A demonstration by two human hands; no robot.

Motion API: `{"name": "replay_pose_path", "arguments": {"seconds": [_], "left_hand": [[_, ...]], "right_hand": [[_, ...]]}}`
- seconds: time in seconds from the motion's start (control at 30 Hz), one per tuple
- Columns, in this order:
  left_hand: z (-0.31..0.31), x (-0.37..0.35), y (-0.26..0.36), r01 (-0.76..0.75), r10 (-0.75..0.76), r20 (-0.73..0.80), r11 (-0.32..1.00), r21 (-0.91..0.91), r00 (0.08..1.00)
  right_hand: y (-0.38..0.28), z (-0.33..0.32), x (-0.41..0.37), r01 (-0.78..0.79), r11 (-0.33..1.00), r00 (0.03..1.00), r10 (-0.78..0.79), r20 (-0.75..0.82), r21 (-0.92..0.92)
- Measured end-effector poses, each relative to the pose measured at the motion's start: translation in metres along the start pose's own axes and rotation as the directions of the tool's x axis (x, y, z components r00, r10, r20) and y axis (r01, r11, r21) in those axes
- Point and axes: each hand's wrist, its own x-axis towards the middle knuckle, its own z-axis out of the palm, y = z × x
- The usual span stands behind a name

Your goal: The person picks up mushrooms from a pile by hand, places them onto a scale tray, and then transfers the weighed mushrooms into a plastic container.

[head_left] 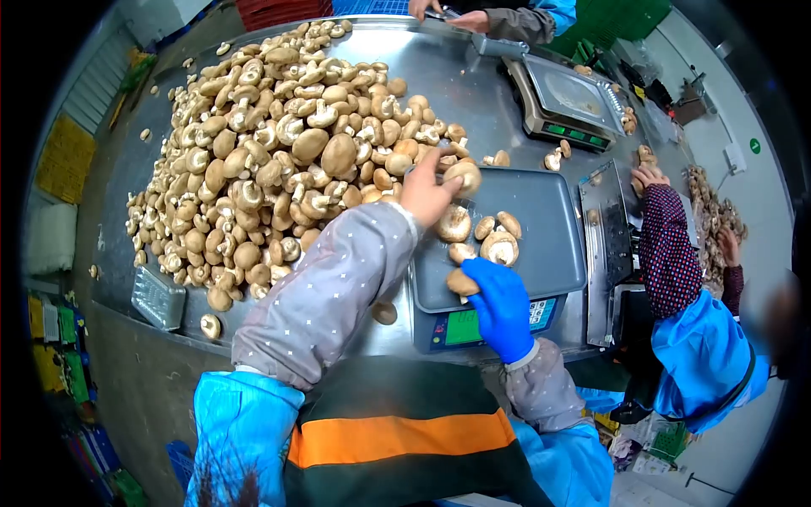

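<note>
My bare left hand (429,193) reaches over the far-left part of a grey scale tray (553,224), its fingers closed on a shiitake mushroom (464,177). Several other mushrooms (499,248) lie on the tray, some with pale undersides up. My right hand (500,306), in a blue glove, is at the tray's front edge. Between its fingertips is a brown-capped mushroom (461,282). Below the tray, the scale's green display (463,328) and part of the keypad show; the glove hides the rest. A large pile of shiitake mushrooms (262,160) lies just left of the scale.
A second scale (562,97) stands at the back right of the metal table (380,42). A clear plastic tray (159,298) lies at the front left. To the right, a co-worker's hand (649,177) holds mushrooms; another person's hands (469,19) work at the far edge.
</note>
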Motion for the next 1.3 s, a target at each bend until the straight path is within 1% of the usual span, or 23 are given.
{"name": "replay_pose_path", "arguments": {"seconds": [0.03,0.07,0.1,0.13,0.17,0.2,0.27,0.3,0.33,0.4,0.47,0.5,0.53,0.6,0.7,0.8,0.9,1.0,1.07,1.13,1.2,1.27,1.3], "left_hand": [[0.002,0.003,0.002,0.168,-0.165,0.083,0.985,-0.034,0.983],[0.010,0.002,0.005,0.229,-0.226,0.068,0.973,-0.033,0.972],[0.009,0.000,0.005,0.135,-0.155,0.081,0.968,0.211,0.985],[0.009,-0.002,0.005,0.032,-0.091,0.112,0.897,0.441,0.990],[0.009,-0.006,0.004,-0.014,-0.020,0.058,0.847,0.532,0.998],[0.001,-0.006,0.001,-0.076,-0.022,0.145,0.768,0.636,0.989],[-0.003,-0.018,-0.013,-0.125,0.095,0.081,0.685,0.718,0.992],[-0.005,-0.023,-0.012,-0.164,0.178,0.034,0.796,0.583,0.984],[-0.005,-0.028,-0.002,-0.216,0.239,0.035,0.793,0.570,0.970],[-0.004,-0.046,0.010,-0.362,0.316,0.186,0.703,0.612,0.930],[0.006,-0.075,0.009,-0.331,0.260,0.205,0.737,0.589,0.944],[0.007,-0.087,0.012,-0.356,0.322,0.168,0.722,0.594,0.932],[0.006,-0.096,0.018,-0.287,0.238,0.160,0.787,0.546,0.958],[0.006,-0.101,0.014,-0.228,0.178,0.145,0.817,0.529,0.973],[0.016,-0.090,0.006,-0.295,0.276,0.123,0.762,0.577,0.953],[0.011,-0.069,0.003,-0.365,0.378,0.143,0.621,0.693,0.915],[0.001,-0.066,0.002,-0.324,0.362,0.070,0.711,0.624,0.929],[-0.057,-0.042,0.007,-0.328,0.412,0.050,0.640,0.695,0.910],[-0.106,-0.021,-0.004,-0.214,0.421,-0.015,0.493,0.843,0.907],[-0.142,-0.013,0.012,-0.044,0.331,-0.055,0.283,0.958,0.942],[-0.169,-0.008,0.002,0.017,0.412,-0.052,0.088,0.996,0.910],[-0.180,-0.007,0.012,0.047,0.152,-0.076,0.185,0.982,0.985],[-0.191,-0.002,-0.009,-0.018,0.201,-0.018,0.176,0.984,0.979]], "right_hand": [[0.000,-0.005,0.004,-0.005,1.000,0.998,0.006,-0.062,0.025],[0.002,-0.010,0.013,0.010,1.000,0.989,-0.012,-0.145,-0.014],[0.005,-0.014,0.024,0.021,0.998,0.974,-0.032,-0.226,-0.052],[0.009,-0.017,0.033,0.026,0.996,0.950,-0.052,-0.307,-0.089],[0.018,-0.013,0.038,0.007,0.987,0.946,-0.058,-0.319,-0.159],[0.026,-0.009,0.041,0.021,0.991,0.977,-0.048,-0.206,-0.134],[0.038,0.001,0.044,0.034,0.996,0.999,-0.032,0.027,-0.077],[0.042,0.002,0.040,0.015,1.000,0.998,-0.015,0.065,-0.006],[0.045,0.000,0.043,0.021,1.000,1.000,-0.021,0.019,-0.015],[0.043,-0.002,0.044,0.023,1.000,0.998,-0.024,-0.063,-0.021],[0.042,0.003,0.045,0.067,0.993,0.998,-0.066,0.010,-0.099],[0.048,0.011,0.036,0.083,0.990,0.996,-0.078,0.048,-0.111],[0.050,0.016,0.029,0.097,0.988,0.992,-0.087,0.086,-0.122],[0.049,0.020,0.026,0.064,0.985,0.998,-0.061,0.027,-0.162],[0.052,0.020,0.042,-0.073,0.979,0.995,0.060,-0.077,-0.190],[0.061,0.024,0.053,-0.128,0.969,0.990,0.111,-0.091,-0.209],[0.058,0.011,0.048,-0.120,0.992,0.991,0.117,-0.065,-0.041],[0.058,-0.008,0.039,-0.155,0.980,0.979,0.169,-0.115,0.122],[0.061,-0.026,0.031,-0.215,0.959,0.961,0.241,-0.136,0.183],[0.061,-0.036,0.023,-0.257,0.953,0.944,0.283,-0.169,0.157],[0.054,-0.042,0.014,-0.301,0.935,0.916,0.338,-0.216,0.185],[0.041,-0.040,0.014,-0.301,0.912,0.877,0.379,-0.296,0.278],[0.036,-0.039,0.015,-0.304,0.893,0.858,0.408,-0.313,0.330]]}}
